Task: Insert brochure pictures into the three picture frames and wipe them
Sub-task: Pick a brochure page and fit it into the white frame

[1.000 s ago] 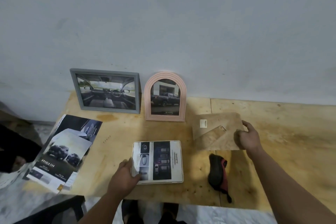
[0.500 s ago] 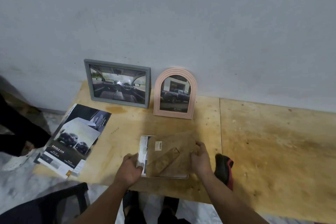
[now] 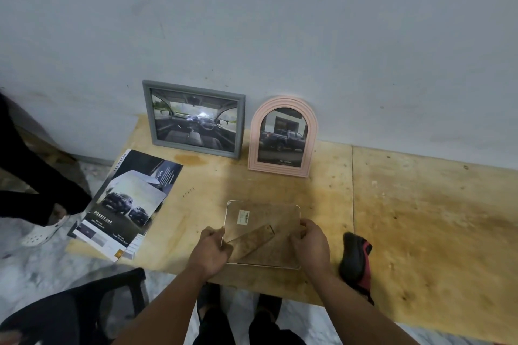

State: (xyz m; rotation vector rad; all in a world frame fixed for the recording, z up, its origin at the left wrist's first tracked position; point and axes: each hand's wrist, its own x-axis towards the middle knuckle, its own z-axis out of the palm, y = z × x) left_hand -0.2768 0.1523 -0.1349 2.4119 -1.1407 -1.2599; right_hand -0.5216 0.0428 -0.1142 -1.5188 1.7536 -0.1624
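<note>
Two hands met over the third picture frame, which lay face down near the front edge of the plywood table [image 3: 420, 218]. That white rounded frame [image 3: 262, 211] showed its brown backing board [image 3: 269, 246] with a small white label and a fold-out stand strip [image 3: 249, 242] running diagonally across it. The left hand [image 3: 210, 253] gripped the frame's left edge, fingers curled around it. The right hand [image 3: 309, 246] held the right edge, thumb on the backing and fingers bent over the side.

Behind, two finished frames leaned upright against the pale wall [image 3: 280, 22]. The grey rectangular frame [image 3: 193, 119] carried a car-interior picture, and just beside it on the right the pink arched frame [image 3: 282, 137] carried a dark pickup truck picture.

On the table's left corner lay the car brochure [image 3: 126, 204], partly overhanging the edge, with a rounded cut-out sheet resting on top. A black and red cloth [image 3: 356, 259] lay bunched at the front edge, near the right hand but apart from it.

Off to the left stood another person's leg in dark clothing with a white clog [image 3: 39, 232] on the floor. A dark chair [image 3: 70, 311] sat at the lower left.
</note>
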